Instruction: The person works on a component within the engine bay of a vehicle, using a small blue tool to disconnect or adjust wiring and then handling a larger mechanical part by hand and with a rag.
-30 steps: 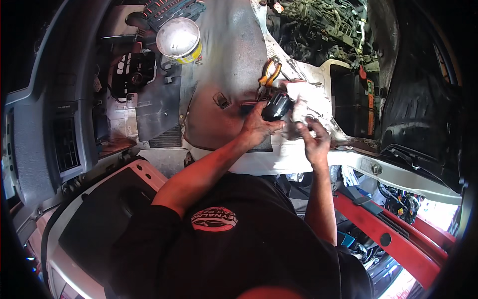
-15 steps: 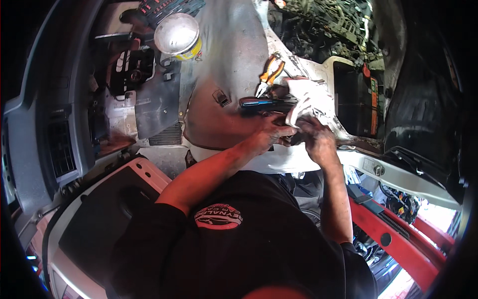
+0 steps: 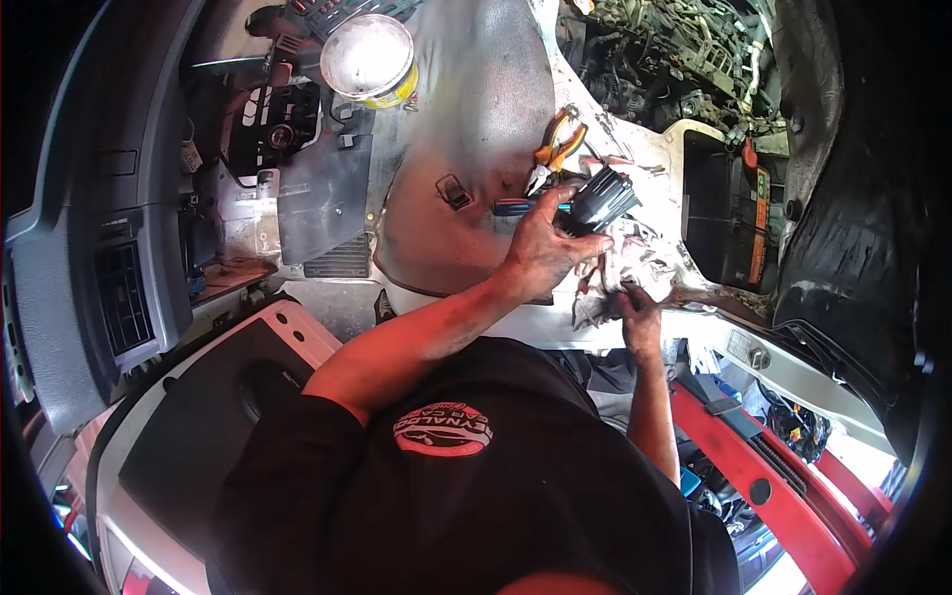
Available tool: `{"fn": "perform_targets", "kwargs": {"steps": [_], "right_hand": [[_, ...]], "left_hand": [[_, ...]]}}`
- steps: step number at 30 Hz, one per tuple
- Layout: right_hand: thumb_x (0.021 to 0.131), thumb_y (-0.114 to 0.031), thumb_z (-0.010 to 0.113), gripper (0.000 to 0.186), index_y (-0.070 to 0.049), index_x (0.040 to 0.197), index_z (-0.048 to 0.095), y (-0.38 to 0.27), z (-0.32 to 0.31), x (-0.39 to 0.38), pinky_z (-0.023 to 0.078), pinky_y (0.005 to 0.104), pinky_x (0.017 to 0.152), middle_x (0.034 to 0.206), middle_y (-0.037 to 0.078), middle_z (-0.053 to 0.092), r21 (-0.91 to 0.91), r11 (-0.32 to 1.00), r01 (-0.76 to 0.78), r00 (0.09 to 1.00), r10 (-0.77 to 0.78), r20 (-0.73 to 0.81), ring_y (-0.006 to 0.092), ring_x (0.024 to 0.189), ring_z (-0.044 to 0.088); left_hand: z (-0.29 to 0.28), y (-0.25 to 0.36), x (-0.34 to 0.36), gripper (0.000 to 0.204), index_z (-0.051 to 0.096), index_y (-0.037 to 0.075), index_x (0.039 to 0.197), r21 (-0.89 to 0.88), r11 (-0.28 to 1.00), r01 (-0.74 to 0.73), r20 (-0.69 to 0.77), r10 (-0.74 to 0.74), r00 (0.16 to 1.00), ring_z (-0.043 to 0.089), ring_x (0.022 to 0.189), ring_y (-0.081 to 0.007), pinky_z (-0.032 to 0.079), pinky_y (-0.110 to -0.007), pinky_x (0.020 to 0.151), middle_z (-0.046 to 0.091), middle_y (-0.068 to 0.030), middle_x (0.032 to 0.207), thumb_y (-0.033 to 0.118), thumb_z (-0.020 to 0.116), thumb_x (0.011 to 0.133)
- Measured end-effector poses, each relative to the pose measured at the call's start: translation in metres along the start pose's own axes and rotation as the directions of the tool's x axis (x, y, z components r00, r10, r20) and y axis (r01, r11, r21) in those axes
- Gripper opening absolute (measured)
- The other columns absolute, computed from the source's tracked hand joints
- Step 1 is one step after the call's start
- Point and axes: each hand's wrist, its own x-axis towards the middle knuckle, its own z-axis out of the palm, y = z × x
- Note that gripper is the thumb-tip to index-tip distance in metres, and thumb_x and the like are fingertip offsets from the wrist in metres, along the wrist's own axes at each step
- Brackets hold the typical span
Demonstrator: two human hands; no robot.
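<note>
My left hand (image 3: 545,243) is closed around a black ribbed part (image 3: 603,198), roughly cylindrical, its thumb and fingers on either side of it. Below and to the right, my right hand (image 3: 641,315) pinches the near edge of a stained white rag (image 3: 645,266). That rag lies crumpled over the pale metal surface. Just beyond my left hand are pliers with orange-and-black handles (image 3: 561,149). A blue-and-black handle (image 3: 511,207) sticks out to the left of my fingers, the rest of it hidden behind the hand and the black part.
A white-topped bucket (image 3: 368,58) stands at the far left, near a tool tray (image 3: 337,12). Engine parts (image 3: 684,59) fill the far right, with a battery (image 3: 719,213) nearer. A small dark clip (image 3: 454,192) lies on the brown floor covering. A red lift arm (image 3: 759,491) runs at lower right.
My hands have moved apart. The left has raised the black part into view, over the tools; the right has come down and nearer with the rag. The whole view has shifted slightly.
</note>
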Motion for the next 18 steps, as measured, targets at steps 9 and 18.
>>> {"fn": "perform_targets", "kwargs": {"steps": [9,18], "right_hand": [[0.089,-0.022,0.058,0.037,0.01,0.109,0.058,-0.034,0.015,0.004,0.045,0.0353,0.084,0.1,0.018,0.061,0.022,0.995,0.1,0.995,-0.101,0.008,0.0262,0.093,0.058],[0.085,-0.01,0.06,0.024,0.003,0.105,0.06,-0.208,0.012,0.057,0.043,0.0407,0.09,0.113,0.018,0.054,-0.516,0.707,0.484,0.778,-0.617,-0.116,0.0337,0.105,0.054]], "left_hand": [[-0.035,0.01,-0.006,0.067,0.042,-0.002,0.13,-0.391,0.892,0.229,0.13,-0.192,0.973,0.062,0.075,-0.0101,0.052,-0.025,0.063,0.063,-0.0069,0.098,0.016,0.077,0.075],[-0.152,0.018,-0.017,0.051,0.046,0.0,0.124,-0.428,0.874,0.229,-0.129,-0.31,0.942,0.062,0.069,-0.0174,0.053,-0.031,0.056,0.062,-0.0105,0.092,0.025,0.068,0.085]]}}
